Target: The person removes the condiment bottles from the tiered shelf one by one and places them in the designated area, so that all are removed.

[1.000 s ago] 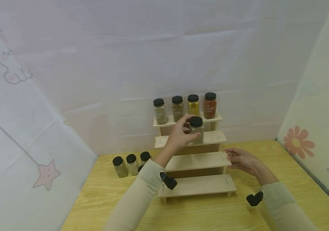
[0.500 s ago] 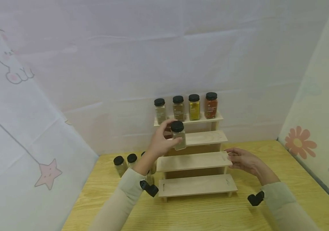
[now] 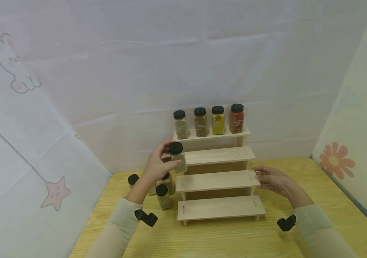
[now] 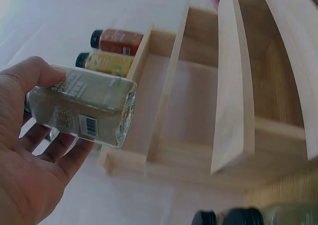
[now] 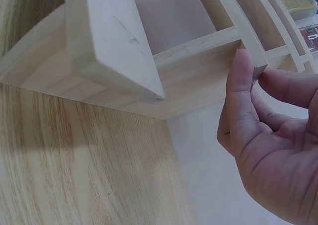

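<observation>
My left hand grips a spice jar with a black lid and greyish-beige contents, near the left end of the rack's second step from the top. In the left wrist view, white lettering and a barcode show on the jar. Whether its base touches the step I cannot tell. A wooden four-step rack stands on the table. My right hand holds the right end of its third step, with thumb and fingers pinching the board corner in the right wrist view.
Along the top step stand a beige jar, a brown jar, a yellow jar and a red jar. More black-lidded jars stand on the table left of the rack, partly behind my left arm. A white cloth backdrop rises behind.
My left hand has carried the jar leftward and slightly down, from the right-middle of the second step to its left end. My right hand has stayed at the rack's right side.
</observation>
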Tool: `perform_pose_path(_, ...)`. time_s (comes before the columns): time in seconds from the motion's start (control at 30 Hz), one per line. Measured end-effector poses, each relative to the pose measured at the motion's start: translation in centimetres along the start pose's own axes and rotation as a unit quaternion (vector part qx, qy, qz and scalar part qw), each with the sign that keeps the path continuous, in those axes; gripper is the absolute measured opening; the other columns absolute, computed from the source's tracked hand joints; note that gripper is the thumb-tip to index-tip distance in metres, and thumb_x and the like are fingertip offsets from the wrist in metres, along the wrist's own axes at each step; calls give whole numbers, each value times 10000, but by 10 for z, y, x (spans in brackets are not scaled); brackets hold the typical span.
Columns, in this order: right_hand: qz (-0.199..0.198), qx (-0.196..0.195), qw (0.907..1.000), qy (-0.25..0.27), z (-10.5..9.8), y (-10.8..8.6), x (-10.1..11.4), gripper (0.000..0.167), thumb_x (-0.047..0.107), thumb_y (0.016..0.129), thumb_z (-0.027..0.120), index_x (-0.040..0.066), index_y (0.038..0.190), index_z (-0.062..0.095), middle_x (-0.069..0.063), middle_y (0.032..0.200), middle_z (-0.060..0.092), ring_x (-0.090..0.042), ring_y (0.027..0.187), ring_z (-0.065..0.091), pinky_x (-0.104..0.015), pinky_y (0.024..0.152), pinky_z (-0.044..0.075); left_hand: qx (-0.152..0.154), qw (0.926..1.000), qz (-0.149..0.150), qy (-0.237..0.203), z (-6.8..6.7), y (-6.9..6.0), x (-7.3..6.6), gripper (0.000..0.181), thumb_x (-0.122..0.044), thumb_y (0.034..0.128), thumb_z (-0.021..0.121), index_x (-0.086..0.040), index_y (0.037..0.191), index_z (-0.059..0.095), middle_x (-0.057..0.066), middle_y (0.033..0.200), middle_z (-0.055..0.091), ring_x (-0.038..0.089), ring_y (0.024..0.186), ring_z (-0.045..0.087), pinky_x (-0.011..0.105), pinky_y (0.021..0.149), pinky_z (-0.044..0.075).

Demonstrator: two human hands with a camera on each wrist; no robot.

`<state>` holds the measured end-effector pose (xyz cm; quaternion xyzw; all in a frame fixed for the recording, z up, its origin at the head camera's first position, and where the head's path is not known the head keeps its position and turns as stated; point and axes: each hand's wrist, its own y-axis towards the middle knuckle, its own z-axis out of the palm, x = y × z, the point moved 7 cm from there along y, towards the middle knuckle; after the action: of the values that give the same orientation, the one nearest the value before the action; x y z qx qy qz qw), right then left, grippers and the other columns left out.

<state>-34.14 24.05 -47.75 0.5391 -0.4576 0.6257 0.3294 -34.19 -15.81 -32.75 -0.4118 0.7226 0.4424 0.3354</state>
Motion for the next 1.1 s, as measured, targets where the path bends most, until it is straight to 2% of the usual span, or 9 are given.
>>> perform_pose_path(0.33, -8, 35, 10000, 21, -1, -1, 0, 576, 120, 1058, 540, -66, 1516, 246, -67, 1152, 433, -158, 961, 560, -336, 888, 564, 75, 9994, -284, 204, -28, -19, 23, 658, -82, 844, 823, -169, 1412, 503, 99, 1270, 598, 263, 1155, 567, 453, 990, 513)
perform_pose_path(0.53, -18, 66, 10000, 36, 1, -1, 1, 590, 123, 1055, 546, -72, 1521, 240, -64, 1150, 430, -155, 955, 558, -333, 889, 562, 126, 9997, -188, 115, -43, -26, 37, 656, -66, 850, 821, -142, 1413, 494, 94, 1289, 576, 191, 1136, 573, 379, 959, 516)
perform_pose_path(0.7, -3, 17, 10000, 90, 0, -1, 1, 570, 108, 1056, 538, -68, 1518, 254, -56, 1108, 435, -154, 926, 543, -327, 877, 565, 329, 9993, -81, -131, -50, -32, 41, 671, -13, 850, 806, -81, 1426, 470, 89, 1306, 548, 119, 1143, 570, 279, 925, 509)
perform_pose_path(0.8, -14, 6, 10000, 87, -1, -1, 0, 566, 105, 1057, 534, -68, 1519, 255, -50, 1086, 438, -153, 914, 539, -326, 876, 566, 351, 9992, -69, -200, -54, -37, 44, 682, 7, 845, 803, -44, 1431, 459, 95, 1297, 548, 110, 1132, 573, 244, 913, 515)
perform_pose_path(1.1, -35, 10, 10000, 55, -1, 0, -1, 572, 105, 1056, 534, -76, 1517, 249, -65, 1113, 439, -167, 940, 550, -335, 885, 566, 261, 9995, -45, -163, -72, -52, 60, 678, -3, 852, 798, -51, 1436, 456, 23, 1272, 575, 102, 1139, 577, 239, 908, 514)
